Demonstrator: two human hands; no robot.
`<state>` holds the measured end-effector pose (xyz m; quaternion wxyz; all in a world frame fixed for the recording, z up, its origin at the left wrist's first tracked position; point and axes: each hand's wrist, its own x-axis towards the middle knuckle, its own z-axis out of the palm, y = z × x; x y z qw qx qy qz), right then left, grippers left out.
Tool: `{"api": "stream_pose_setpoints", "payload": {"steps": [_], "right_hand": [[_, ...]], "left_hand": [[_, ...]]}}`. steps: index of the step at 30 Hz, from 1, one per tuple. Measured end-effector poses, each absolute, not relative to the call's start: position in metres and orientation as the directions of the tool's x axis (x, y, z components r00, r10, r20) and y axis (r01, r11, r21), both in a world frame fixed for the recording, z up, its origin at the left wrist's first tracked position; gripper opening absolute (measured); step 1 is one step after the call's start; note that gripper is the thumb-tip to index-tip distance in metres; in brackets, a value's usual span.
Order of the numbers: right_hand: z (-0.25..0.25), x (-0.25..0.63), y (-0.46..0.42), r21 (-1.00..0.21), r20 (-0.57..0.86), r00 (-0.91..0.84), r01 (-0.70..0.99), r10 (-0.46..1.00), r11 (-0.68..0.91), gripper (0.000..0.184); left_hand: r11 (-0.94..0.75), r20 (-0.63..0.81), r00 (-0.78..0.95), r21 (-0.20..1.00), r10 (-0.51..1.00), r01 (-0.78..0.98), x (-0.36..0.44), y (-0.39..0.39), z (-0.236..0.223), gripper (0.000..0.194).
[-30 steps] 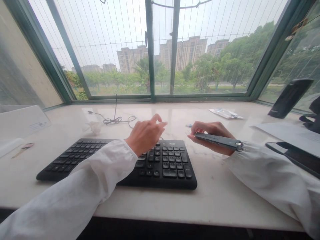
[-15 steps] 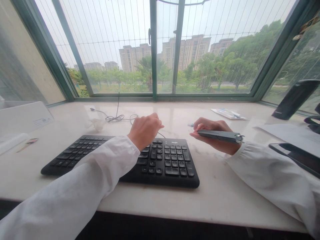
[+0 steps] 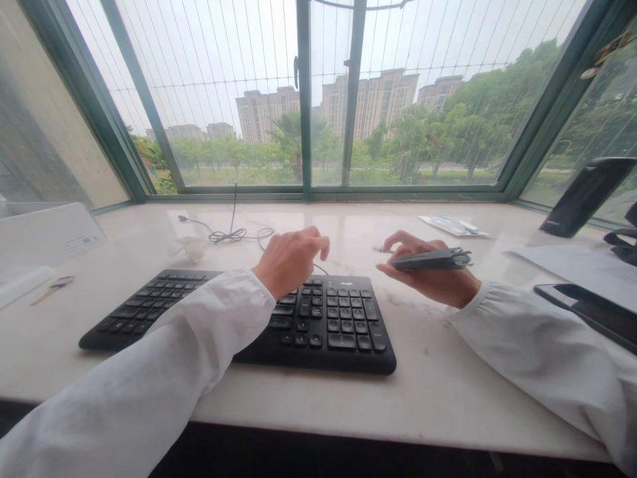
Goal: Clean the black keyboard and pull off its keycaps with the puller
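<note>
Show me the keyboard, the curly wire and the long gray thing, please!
Keyboard [image 3: 347, 325]: head view, on its number keys.
Curly wire [image 3: 233, 235]: head view, on its looped middle.
Long gray thing [image 3: 423, 261]: head view, midway along its body.

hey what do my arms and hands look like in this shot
The left sleeve and right sleeve are long, loose and plain white, wrinkled, with gathered cuffs. The left hand and right hand are bare, with no gloves, rings or watch that I can see.
</note>
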<state>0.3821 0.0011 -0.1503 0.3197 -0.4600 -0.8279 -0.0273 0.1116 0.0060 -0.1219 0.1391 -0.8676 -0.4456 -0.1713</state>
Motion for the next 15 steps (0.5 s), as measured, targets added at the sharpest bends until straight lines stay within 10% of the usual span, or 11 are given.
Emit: {"api": "stream_pose_setpoints", "payload": {"steps": [5, 15], "right_hand": [[-0.151, 0.383, 0.002, -0.239, 0.567, -0.38, 0.773, 0.731, 0.587, 0.018], [-0.151, 0.382, 0.0, -0.24, 0.553, -0.383, 0.777, 0.74, 0.582, 0.016]], "left_hand": [[-0.66, 0.295, 0.611, 0.105, 0.735, 0.744, 0.113, 0.007, -0.127, 0.045], [-0.594, 0.302, 0.541, 0.116, 0.785, 0.796, 0.116, 0.005, -0.132, 0.039]]}}
